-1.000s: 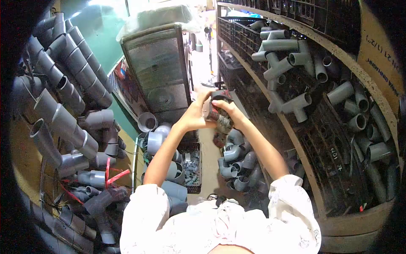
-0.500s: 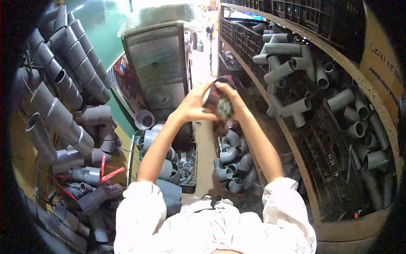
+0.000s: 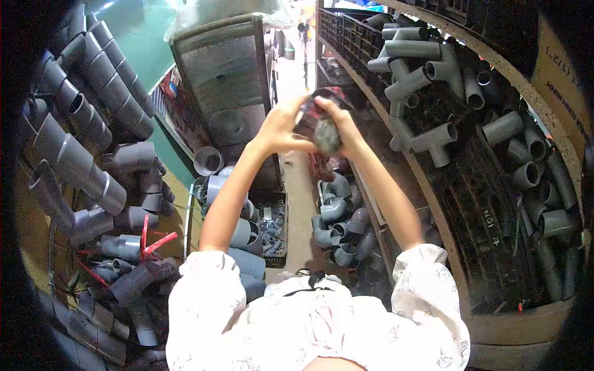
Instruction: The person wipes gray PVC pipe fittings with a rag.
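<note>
Both arms reach out ahead of me, holding one blurred dark-and-red object [image 3: 328, 135] with a rough grey-green rounded part facing me. I cannot make out its kind. My left hand [image 3: 283, 128] grips its left side, with the thumb stretched beneath. On the other side my right hand [image 3: 346, 127] is closed around it, the fingers partly hidden. Below the hands, grey pipe elbows [image 3: 334, 209] lie heaped on the floor by the right shelf.
Grey pipe fittings [image 3: 102, 74] hang in rows at left. A shelf on the right carries grey tee fittings [image 3: 435, 139] and black crates [image 3: 346, 34]. A glass-fronted cabinet [image 3: 219, 80] stands ahead. On the floor is a black basket [image 3: 284, 247] of small fittings.
The hands have risen slightly with the object still between them, and its grey-green part now faces me more. The whole view has shifted a little.
</note>
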`<state>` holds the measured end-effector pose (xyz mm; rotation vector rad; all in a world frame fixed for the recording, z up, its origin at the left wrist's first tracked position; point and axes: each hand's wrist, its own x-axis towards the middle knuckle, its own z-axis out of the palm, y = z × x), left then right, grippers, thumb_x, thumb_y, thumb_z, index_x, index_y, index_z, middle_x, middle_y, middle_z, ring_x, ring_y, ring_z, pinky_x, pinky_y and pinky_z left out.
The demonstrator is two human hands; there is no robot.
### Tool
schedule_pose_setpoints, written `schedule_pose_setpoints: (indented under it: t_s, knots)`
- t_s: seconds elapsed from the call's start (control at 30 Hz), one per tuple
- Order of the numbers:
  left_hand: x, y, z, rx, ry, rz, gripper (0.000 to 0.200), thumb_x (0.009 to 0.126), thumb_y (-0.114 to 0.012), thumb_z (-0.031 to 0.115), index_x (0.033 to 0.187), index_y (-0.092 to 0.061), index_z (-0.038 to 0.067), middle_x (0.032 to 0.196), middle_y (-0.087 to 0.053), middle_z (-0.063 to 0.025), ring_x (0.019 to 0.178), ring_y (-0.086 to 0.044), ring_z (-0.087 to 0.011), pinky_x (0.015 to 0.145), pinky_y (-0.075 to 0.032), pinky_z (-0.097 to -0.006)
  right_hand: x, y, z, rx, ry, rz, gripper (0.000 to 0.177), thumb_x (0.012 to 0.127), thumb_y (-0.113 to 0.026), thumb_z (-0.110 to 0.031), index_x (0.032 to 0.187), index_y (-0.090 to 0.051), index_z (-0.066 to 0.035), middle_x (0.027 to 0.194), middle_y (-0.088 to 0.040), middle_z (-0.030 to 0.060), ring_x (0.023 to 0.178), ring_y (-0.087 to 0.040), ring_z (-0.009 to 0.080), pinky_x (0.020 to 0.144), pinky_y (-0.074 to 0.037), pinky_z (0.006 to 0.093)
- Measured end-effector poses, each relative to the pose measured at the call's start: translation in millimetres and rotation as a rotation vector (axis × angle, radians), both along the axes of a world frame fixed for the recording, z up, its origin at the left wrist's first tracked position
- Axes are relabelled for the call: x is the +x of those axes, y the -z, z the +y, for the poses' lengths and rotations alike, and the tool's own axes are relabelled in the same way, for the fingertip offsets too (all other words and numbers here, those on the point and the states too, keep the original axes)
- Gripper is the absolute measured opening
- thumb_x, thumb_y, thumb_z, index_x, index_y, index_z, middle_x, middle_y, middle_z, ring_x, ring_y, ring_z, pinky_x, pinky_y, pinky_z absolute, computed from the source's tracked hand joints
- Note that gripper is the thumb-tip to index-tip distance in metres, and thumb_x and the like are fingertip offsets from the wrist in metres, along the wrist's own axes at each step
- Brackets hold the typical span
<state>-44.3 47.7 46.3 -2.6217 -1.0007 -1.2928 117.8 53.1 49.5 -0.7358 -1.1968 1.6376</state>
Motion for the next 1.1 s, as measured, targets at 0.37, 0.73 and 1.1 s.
schedule_pose_setpoints:
  t_s: [0.37,0.73,1.1]
  knots:
    - [17.2,10.6,-12.9,-0.295,0.249,-0.318,0.096,0.046,-0.076,0.015,0.126,-0.026,0.003,0.120,-0.040,-0.0139,0.111,-0.040,-0.0215,0.095,-0.030,-0.0318,10.4,3.0,-9.3,-0.090,-0.128,0.174,0.032,0.075,-0.056,-0.036,0.090,-0.056,-0.007,0.079,-0.060,0.0047,0.066,-0.058,0.0135,0.061,-0.047,0.0249]
    - [24.4,-0.7,-14.7,-0.040,-0.192,0.042,0.058,0.065,-0.055,0.013,0.119,-0.038,0.005,0.115,-0.045,-0.0157,0.110,-0.039,-0.0289,0.093,-0.020,-0.0436,8.8,19.3,1.1,0.177,0.083,-0.126,0.032,0.074,-0.061,-0.030,0.092,-0.056,-0.004,0.080,-0.057,0.0016,0.068,-0.054,0.0094,0.062,-0.043,0.0230]
    - [3.3,19.4,-0.3,-0.724,0.532,-0.399,0.099,0.047,-0.075,0.013,0.129,-0.020,0.007,0.129,-0.031,-0.0134,0.122,-0.027,-0.0239,0.102,-0.019,-0.0349,18.1,24.0,-13.4,-0.119,-0.342,0.273,0.043,0.075,-0.058,-0.036,0.104,-0.050,-0.005,0.086,-0.058,0.0079,0.075,-0.059,0.0161,0.070,-0.049,0.0281]
